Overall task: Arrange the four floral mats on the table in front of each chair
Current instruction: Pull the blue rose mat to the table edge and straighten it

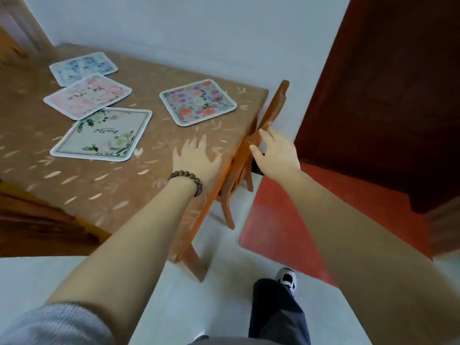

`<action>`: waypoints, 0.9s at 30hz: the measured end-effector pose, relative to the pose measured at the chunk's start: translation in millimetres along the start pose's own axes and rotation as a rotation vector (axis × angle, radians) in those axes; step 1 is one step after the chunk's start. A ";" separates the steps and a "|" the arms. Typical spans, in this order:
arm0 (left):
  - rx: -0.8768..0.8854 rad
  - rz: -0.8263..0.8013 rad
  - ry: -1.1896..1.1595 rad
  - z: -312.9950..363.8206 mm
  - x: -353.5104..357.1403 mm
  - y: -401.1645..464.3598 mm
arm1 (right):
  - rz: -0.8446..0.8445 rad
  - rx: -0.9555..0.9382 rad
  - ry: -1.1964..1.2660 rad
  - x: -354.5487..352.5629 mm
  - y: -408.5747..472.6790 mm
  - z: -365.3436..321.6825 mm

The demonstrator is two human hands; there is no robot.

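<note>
Four floral mats lie on the brown leaf-patterned table (82, 185). A blue mat (83, 68) is farthest, a pink mat (87, 95) partly overlaps it, and a white mat with green flowers (104, 135) lies nearest, under the pink mat's corner. Apart to the right lies a mat with red roses (198, 102). My left hand (198, 159), with a bead bracelet at the wrist, hovers open over the table's right edge. My right hand (275, 154) is closed on the top rail of a wooden chair (271, 113) tucked at the table's right side.
A dark red door (388, 95) stands open to the right, beside a red floor patch (296, 220). A white wall runs behind the table. Another wooden chair (37, 220) shows at the left. My leg and shoe (287, 280) stand on pale floor.
</note>
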State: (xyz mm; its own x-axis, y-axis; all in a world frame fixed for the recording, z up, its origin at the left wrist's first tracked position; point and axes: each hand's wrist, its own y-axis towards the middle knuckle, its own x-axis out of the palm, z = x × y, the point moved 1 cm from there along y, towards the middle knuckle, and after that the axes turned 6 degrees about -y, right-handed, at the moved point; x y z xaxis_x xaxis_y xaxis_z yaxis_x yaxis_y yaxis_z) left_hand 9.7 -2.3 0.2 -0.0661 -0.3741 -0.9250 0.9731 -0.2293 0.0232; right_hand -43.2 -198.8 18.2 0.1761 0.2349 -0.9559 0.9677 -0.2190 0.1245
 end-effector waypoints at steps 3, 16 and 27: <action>-0.093 0.002 0.010 22.4 13.8 36.4 | -0.030 -0.056 0.001 -0.9 55.4 33.3; -0.427 0.075 -0.012 75.5 51.7 152.6 | -0.140 -0.330 -0.060 5.4 245.3 132.2; -0.561 0.095 0.035 58.7 75.7 235.9 | -0.199 -0.489 -0.015 52.6 359.2 114.0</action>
State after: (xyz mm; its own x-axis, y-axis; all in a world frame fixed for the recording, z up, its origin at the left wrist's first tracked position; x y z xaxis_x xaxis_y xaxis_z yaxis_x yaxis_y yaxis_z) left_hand 221.3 -137.5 -42.1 0.0259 -0.3378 -0.9409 0.9433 0.3199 -0.0888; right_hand 293.2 -373.0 -17.7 -0.0190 0.2121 -0.9771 0.9539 0.2968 0.0458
